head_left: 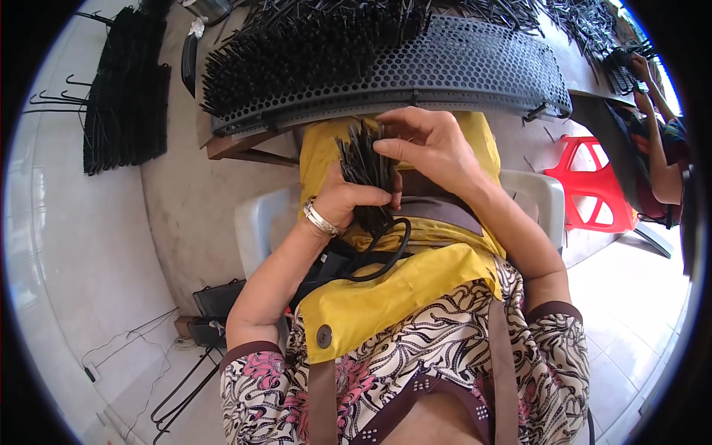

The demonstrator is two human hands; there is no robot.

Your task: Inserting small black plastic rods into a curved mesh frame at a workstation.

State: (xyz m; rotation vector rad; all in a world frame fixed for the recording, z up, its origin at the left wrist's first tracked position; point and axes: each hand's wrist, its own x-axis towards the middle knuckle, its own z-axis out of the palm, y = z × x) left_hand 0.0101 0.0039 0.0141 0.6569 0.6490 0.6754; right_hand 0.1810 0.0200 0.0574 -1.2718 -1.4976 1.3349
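My left hand is wrapped round a bundle of thin black strips, its thumb across the near side. The bundle stands roughly upright over my lap, loose ends fanning out at the top. My right hand reaches in from the right, thumb and forefinger curled at the bundle's upper end. Whether a single strip is pinched there is too small to make out. Just beyond both hands lies a grey perforated panel, with many black strips standing in its holes on the left side.
Loose black strips are heaped behind the panel. Black bristly pieces hang at the left wall. A yellow apron covers my lap, with a black cable looped over it. A red stool and another person's arm are at right.
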